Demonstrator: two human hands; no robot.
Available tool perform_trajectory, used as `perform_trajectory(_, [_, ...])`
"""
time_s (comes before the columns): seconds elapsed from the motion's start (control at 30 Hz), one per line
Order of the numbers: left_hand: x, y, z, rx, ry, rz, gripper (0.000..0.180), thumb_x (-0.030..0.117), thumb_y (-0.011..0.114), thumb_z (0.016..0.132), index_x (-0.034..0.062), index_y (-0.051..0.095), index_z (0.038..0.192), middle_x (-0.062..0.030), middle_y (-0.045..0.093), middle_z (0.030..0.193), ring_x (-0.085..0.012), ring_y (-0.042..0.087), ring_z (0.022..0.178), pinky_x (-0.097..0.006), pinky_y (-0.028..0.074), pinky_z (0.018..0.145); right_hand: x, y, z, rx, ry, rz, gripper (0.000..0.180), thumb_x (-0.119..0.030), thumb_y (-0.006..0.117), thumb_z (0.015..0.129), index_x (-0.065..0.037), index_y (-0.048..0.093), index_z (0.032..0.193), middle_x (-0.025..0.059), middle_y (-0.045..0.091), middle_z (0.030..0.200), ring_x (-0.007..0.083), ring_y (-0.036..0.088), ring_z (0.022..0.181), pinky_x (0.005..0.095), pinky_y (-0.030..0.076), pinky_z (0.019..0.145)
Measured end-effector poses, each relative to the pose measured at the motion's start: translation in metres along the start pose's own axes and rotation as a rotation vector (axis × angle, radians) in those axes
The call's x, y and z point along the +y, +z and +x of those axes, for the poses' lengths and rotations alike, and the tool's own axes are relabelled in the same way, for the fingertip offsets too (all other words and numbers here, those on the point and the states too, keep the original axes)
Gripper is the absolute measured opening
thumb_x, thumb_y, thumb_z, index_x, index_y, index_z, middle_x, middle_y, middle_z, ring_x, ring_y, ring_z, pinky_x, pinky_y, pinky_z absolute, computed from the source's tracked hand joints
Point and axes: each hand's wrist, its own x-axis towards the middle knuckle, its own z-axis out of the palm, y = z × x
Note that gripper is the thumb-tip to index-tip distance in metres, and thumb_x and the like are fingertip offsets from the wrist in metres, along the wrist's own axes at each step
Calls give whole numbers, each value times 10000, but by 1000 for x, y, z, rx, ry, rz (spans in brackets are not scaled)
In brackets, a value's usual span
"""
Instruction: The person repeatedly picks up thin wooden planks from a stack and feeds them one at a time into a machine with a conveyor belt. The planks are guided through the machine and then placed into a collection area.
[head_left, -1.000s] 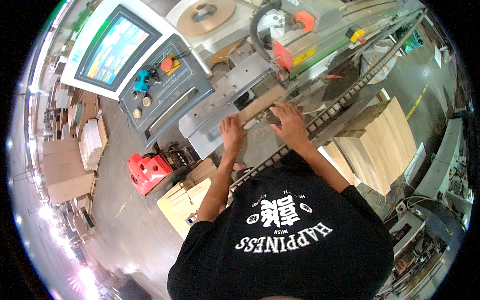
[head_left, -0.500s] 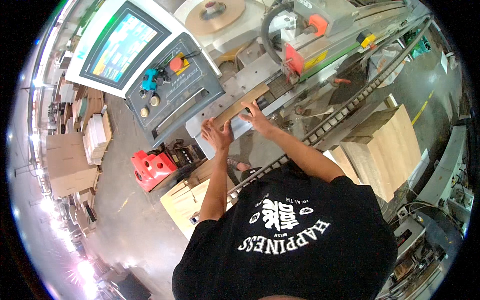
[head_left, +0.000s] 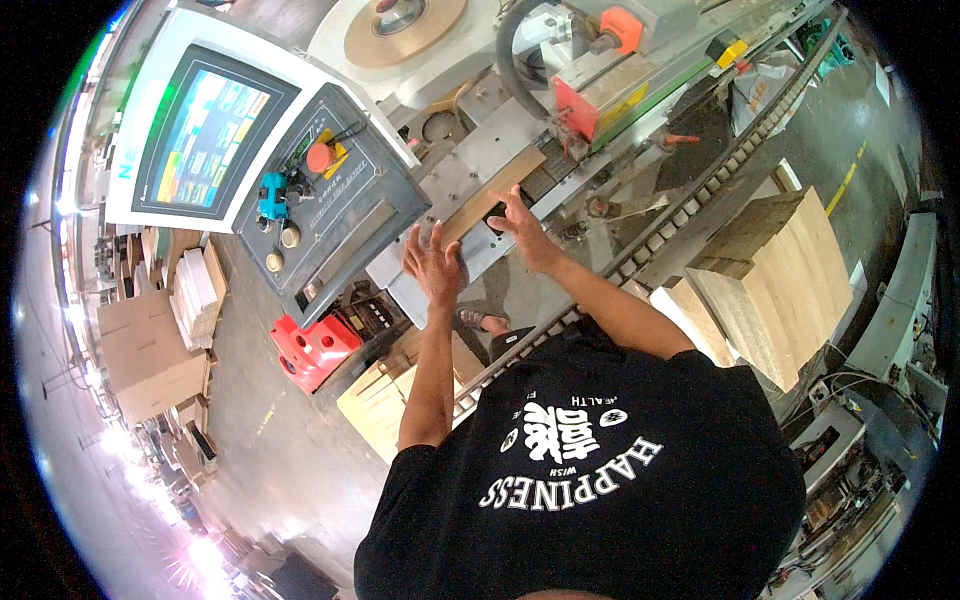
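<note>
Narrow, straight-edged strip of tan-brown wood-like board (head_left: 487,206) is lying flat on the grey metal bed (head_left: 472,163) of a machine, slanting from the near left toward the far right. Its upper face is looking smooth and evenly coloured, and its far-right end is showing a squared-off cut. The near-left end is partly disappearing behind the fingers, so its shape there is staying unclear.

The bare left hand (head_left: 433,272) is resting at the strip's left end, its fingers spreading apart and reaching away from the body. The bare right hand (head_left: 525,238) is reaching toward the strip's near edge, its forefinger pointing out and its thumb standing away from it. Neither hand is clenching; whether the fingertips are actually pressing on the strip, I cannot tell.

Beyond the strip's right end, a flat red guard plate (head_left: 576,110) is standing over the bed. To the left, a dark grey control panel (head_left: 352,188) is sloping below a lit screen (head_left: 205,140), and a flat tan roll of banding (head_left: 405,50) is lying at the far side. On the right, pale wooden panels (head_left: 790,280) are standing in a stack.
</note>
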Motion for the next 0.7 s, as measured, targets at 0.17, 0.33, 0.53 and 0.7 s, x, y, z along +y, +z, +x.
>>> perform_trajectory(0.17, [50,7,28,-77,-24,-104,656,316,760,961,257,513,1566,-119,370,1658,-354,320,1540,-599,226,1203,-5,-30,15,118,-190,15,715,-481,751,972,-130,526,1553,325,-87,1766,371,-3,1666,474,103,1329])
perform_trajectory(0.33, [92,30,51,-63,28,-57,683,274,776,950,209,499,1570,-128,357,1666,-346,311,1547,-599,226,1201,-8,-70,30,215,-104,82,646,-365,785,974,-91,544,1507,226,203,1700,293,268,1583,412,254,1275])
perform_trajectory(0.53, [138,53,74,-46,39,-35,720,317,743,978,141,431,1603,-136,340,1688,-359,305,1548,-611,210,1223,-28,-83,-34,81,-149,183,565,-290,805,986,-59,558,1438,81,598,1448,221,627,1295,376,511,1078])
perform_trajectory(0.7, [153,76,95,-1,-8,48,865,640,730,914,133,492,1573,-139,396,1668,-359,353,1533,-625,249,1221,-42,-112,-156,268,-18,-457,555,-336,788,984,-38,593,1409,118,739,1218,245,716,1144,394,565,997])
